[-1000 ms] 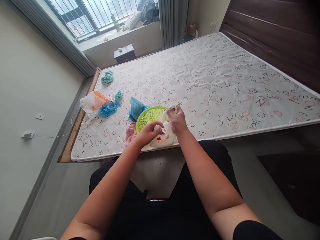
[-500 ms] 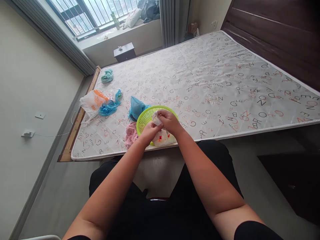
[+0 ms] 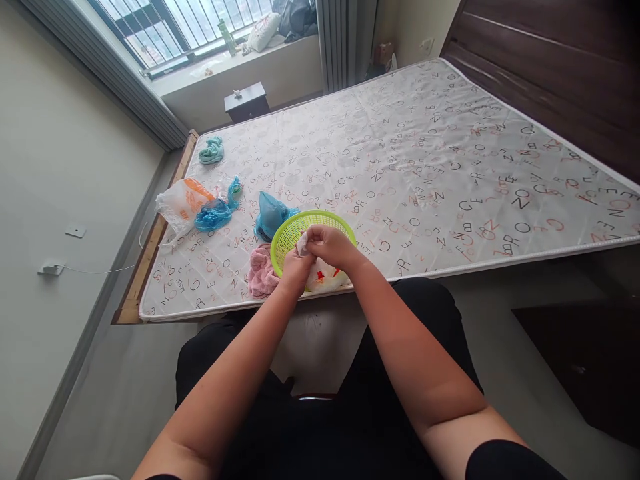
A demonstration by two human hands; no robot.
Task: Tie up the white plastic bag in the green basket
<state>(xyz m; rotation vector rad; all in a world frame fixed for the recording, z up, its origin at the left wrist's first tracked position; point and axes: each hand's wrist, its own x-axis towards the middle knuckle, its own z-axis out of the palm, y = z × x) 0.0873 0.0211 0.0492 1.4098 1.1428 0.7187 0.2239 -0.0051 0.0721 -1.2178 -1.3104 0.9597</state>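
Here both hands, left hand (image 3: 295,265) and right hand (image 3: 333,245), pinch a white plastic bag (image 3: 325,275) over the green basket (image 3: 300,228) at the near edge of the mattress (image 3: 450,167), printed with scattered letters like "GE"; open room lies far right.

Location: home bedroom. Indicators: bare mattress (image 3: 425,153) on wooden bed frame (image 3: 150,247), dark headboard (image 3: 550,73) at right, barred window (image 3: 185,27) with curtains far left.

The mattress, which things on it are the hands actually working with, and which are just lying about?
In hand:
- white plastic bag, pinched by left hand and right hand
- green basket, under the hands

Lying about:
- pink cloth
- blue bag by the basket
- blue bag further left
- white and orange bag
- teal cloth
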